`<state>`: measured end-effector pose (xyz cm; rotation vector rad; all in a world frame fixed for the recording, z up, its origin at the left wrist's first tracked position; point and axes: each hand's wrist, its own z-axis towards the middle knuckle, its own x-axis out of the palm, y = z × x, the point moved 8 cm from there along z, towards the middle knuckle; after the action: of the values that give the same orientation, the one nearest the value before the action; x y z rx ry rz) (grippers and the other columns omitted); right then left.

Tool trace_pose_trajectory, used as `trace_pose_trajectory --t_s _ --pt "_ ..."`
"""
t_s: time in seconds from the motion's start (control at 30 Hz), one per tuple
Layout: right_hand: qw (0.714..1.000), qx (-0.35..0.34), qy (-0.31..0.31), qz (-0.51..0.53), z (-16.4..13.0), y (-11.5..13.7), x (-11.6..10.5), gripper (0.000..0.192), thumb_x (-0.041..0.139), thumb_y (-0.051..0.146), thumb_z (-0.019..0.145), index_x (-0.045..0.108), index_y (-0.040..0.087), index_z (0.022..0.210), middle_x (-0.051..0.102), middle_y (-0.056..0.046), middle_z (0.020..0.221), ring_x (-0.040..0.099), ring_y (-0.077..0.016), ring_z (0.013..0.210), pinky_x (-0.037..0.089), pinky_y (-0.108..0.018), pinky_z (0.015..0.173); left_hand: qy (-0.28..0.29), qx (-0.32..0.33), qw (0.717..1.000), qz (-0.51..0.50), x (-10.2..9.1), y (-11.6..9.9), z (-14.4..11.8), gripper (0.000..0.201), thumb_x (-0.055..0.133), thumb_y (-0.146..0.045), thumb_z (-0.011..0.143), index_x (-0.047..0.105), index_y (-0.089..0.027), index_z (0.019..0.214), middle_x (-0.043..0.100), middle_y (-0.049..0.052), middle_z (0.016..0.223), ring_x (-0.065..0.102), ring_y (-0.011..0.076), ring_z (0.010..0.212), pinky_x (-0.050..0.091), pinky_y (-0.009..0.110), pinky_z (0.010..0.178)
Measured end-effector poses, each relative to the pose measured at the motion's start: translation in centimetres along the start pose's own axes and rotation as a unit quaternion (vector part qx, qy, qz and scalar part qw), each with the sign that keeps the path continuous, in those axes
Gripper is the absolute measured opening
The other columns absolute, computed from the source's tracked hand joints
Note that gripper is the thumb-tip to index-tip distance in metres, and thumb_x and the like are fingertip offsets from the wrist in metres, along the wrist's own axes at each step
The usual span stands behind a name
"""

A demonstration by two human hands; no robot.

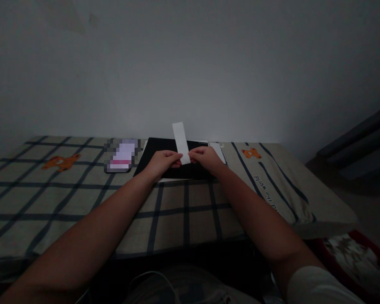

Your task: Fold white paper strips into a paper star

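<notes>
A narrow white paper strip (181, 141) stands up between my two hands, its top leaning a little to the left. My left hand (164, 162) pinches its lower left edge between thumb and fingers. On the other side, my right hand (207, 158) pinches the lower right edge the same way. Both hands are just over a flat black sheet or folder (155, 147), and whether they rest on it I cannot tell. White paper (217, 150) shows from under the black sheet at its right side and along its front edge.
A phone (123, 156) with a lit, blurred screen lies to the left. Everything rests on a checked cloth (82, 198) with orange bear prints, against a grey wall (190, 71). Below the right edge is a red container (361, 257) with whitish pieces. A thin white cable (155, 272) crosses my lap.
</notes>
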<state>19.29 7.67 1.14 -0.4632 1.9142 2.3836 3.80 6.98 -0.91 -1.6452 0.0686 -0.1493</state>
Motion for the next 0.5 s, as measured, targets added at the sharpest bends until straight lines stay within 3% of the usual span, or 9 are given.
trace_pose_trajectory --t_s 0.27,0.5 --pt "0.999 0.008 0.03 0.011 0.0 -0.09 0.44 0.017 0.063 0.027 0.071 0.069 0.012 0.076 0.065 -0.003 0.064 0.057 -0.01 0.058 0.046 -0.024 0.06 -0.029 0.033 0.999 0.025 -0.41 -0.72 -0.16 0.022 0.078 -0.032 0.061 0.068 -0.013 0.066 0.064 0.001 0.061 0.056 0.0089 0.055 0.05 0.021 0.06" --pt "1.0 -0.011 -0.004 -0.004 0.11 -0.05 -0.14 0.018 0.063 0.029 0.071 0.068 0.012 0.075 0.065 -0.002 0.064 0.057 -0.0105 0.057 0.045 -0.024 0.059 -0.012 0.015 1.0 -0.006 -0.05 -0.41 -0.2 0.025 0.079 -0.032 0.061 0.068 -0.012 0.071 0.064 0.002 0.063 0.058 0.009 0.058 0.051 0.022 0.064"
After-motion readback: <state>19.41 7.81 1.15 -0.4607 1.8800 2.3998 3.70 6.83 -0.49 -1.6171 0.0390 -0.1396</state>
